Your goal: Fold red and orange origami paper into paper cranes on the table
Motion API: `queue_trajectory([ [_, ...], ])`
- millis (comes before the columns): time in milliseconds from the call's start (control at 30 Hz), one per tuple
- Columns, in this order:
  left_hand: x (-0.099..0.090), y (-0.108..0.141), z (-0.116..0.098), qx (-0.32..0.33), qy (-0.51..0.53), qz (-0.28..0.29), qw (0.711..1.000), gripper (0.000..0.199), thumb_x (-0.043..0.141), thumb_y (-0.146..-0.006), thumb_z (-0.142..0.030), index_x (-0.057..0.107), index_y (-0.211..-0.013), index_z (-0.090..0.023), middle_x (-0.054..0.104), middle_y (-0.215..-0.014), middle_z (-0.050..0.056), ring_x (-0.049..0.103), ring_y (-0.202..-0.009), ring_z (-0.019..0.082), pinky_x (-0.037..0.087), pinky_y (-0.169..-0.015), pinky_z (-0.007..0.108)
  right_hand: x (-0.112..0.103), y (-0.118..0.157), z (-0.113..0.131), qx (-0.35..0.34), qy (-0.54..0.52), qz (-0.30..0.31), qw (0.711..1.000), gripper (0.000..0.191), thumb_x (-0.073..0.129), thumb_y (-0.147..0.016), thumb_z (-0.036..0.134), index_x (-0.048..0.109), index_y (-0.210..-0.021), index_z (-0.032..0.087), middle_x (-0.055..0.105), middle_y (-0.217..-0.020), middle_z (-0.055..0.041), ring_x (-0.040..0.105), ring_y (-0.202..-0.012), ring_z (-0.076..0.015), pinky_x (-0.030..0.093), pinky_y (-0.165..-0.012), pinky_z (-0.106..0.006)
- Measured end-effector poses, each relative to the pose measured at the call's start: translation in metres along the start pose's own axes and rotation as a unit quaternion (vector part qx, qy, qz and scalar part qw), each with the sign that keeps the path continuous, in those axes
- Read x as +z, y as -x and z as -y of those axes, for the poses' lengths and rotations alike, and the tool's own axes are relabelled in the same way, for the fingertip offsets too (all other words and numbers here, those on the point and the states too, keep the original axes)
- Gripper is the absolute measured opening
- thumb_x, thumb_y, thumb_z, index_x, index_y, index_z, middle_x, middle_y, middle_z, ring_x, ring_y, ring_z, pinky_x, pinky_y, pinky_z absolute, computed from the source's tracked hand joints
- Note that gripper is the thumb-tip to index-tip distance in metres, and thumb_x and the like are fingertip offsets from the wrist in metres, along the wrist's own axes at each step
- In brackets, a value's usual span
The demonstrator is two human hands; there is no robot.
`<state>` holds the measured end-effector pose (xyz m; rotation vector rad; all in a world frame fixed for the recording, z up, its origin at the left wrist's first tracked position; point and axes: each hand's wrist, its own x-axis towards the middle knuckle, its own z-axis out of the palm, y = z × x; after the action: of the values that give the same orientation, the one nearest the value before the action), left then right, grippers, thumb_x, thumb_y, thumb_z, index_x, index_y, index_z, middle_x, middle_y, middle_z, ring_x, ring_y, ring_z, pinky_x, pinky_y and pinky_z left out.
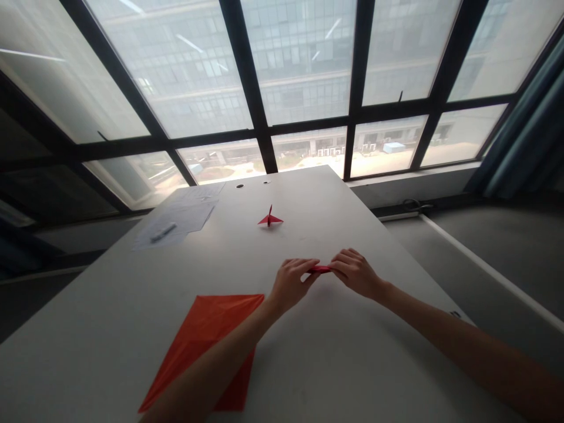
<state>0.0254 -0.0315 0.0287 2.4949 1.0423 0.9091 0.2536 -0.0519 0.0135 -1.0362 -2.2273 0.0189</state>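
Note:
A small piece of folded red paper (319, 269) is held between my two hands, above the white table. My left hand (294, 281) pinches its left end, with the thumb below and the fingers above. At its right end, my right hand (356, 272) closes its fingers on the paper. Much of the paper is covered by the fingers, so its full shape is hidden. Farther back stands a red origami crane (269, 220) with wings spread. Under my left forearm lies an orange-red packet of sheets (194, 341), partly covered by the arm.
The white table (308, 364) reaches toward large windows (304, 59). Papers (189, 214) and a marker-like stick (163, 232) lie at the back left. Two dark round holes mark the far edge. A blue curtain (524, 129) hangs at the right.

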Motion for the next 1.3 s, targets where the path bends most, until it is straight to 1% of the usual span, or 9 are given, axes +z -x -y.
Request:
queue_trajectory([
  [133,0.014,0.009,0.001,0.083,-0.072,0.076,0.991,0.031,0.050,-0.097,-0.029,0.062,-0.125,-0.028,0.067,-0.124,0.005,0.062,-0.113,0.022,0.046,-0.098,0.039,0.004,0.011,-0.005,-0.081,0.089,0.047,0.992,0.021,0.048,-0.097,0.016,0.068,-0.091,0.019,0.068,-0.090,-0.0067,0.056,-0.089,-0.0190,0.037,-0.083,-0.034],
  [333,0.022,0.015,0.002,0.084,-0.106,0.108,0.985,0.033,0.049,-0.097,-0.030,0.060,-0.128,-0.030,0.061,-0.130,0.005,0.055,-0.119,0.022,0.044,-0.100,0.039,0.006,0.021,-0.004,-0.065,0.109,0.110,0.986,0.021,0.050,-0.097,0.024,0.070,-0.092,0.020,0.066,-0.096,-0.0079,0.053,-0.095,-0.0216,0.037,-0.084,-0.035],
  [500,0.027,0.013,0.005,0.034,-0.039,0.070,0.996,0.020,0.058,-0.093,-0.034,0.072,-0.106,-0.028,0.068,-0.115,0.003,0.061,-0.106,0.021,0.043,-0.099,0.037,0.012,0.021,-0.002,0.026,0.049,0.104,0.993,0.022,0.051,-0.097,0.025,0.070,-0.087,0.022,0.065,-0.086,-0.0047,0.054,-0.085,-0.0191,0.038,-0.080,-0.032],
  [667,0.033,0.010,0.006,-0.017,-0.036,0.048,0.998,0.018,0.055,-0.093,-0.029,0.072,-0.089,-0.025,0.072,-0.103,0.003,0.063,-0.098,0.019,0.037,-0.103,0.039,0.019,0.021,-0.005,0.122,-0.015,0.081,0.989,0.018,0.053,-0.094,0.019,0.070,-0.086,0.022,0.066,-0.086,-0.0030,0.057,-0.084,-0.0179,0.040,-0.079,-0.030],
  [800,0.033,0.009,0.004,-0.047,-0.079,0.039,0.995,0.017,0.053,-0.094,-0.024,0.067,-0.103,-0.026,0.072,-0.100,0.001,0.063,-0.096,0.018,0.031,-0.109,0.043,0.022,0.021,-0.006,0.201,-0.040,0.049,0.978,0.010,0.058,-0.088,0.019,0.067,-0.083,0.020,0.067,-0.083,-0.0021,0.059,-0.080,-0.0176,0.041,-0.076,-0.029],
  [933,0.028,0.010,-0.003,0.030,-0.123,0.084,0.988,0.036,0.041,-0.097,-0.019,0.057,-0.128,-0.032,0.068,-0.119,0.001,0.057,-0.117,0.019,0.015,-0.118,0.048,0.024,0.020,-0.009,0.246,-0.022,0.027,0.969,0.004,0.063,-0.084,0.024,0.064,-0.083,0.021,0.066,-0.081,-0.0015,0.059,-0.075,-0.0175,0.042,-0.070,-0.028],
  [1067,0.024,0.015,-0.009,0.096,-0.147,0.145,0.974,0.045,0.038,-0.100,-0.036,0.041,-0.144,-0.028,0.047,-0.147,0.004,0.033,-0.142,0.023,0.013,-0.120,0.049,0.023,0.021,-0.006,0.239,0.033,0.028,0.970,0.008,0.061,-0.087,0.026,0.065,-0.084,0.020,0.066,-0.087,-0.0050,0.060,-0.082,-0.0199,0.045,-0.075,-0.030],
  [1167,0.024,0.018,-0.008,0.090,-0.164,0.180,0.966,0.056,0.036,-0.099,-0.048,0.032,-0.149,-0.025,0.039,-0.153,0.006,0.027,-0.145,0.025,0.018,-0.118,0.049,0.019,0.028,0.001,0.183,0.096,0.044,0.977,0.022,0.050,-0.095,0.024,0.066,-0.109,0.020,0.067,-0.112,-0.0109,0.059,-0.105,-0.0236,0.043,-0.093,-0.037],
  [1300,0.025,0.021,-0.004,0.084,-0.173,0.194,0.962,0.060,0.033,-0.099,-0.051,0.025,-0.152,-0.024,0.034,-0.155,0.009,0.024,-0.146,0.025,0.022,-0.117,0.048,0.013,0.047,0.005,0.058,0.110,0.130,0.984,0.053,0.041,-0.099,0.037,0.033,-0.149,0.020,0.040,-0.151,-0.0120,0.033,-0.141,-0.0256,0.023,-0.115,-0.048],
])
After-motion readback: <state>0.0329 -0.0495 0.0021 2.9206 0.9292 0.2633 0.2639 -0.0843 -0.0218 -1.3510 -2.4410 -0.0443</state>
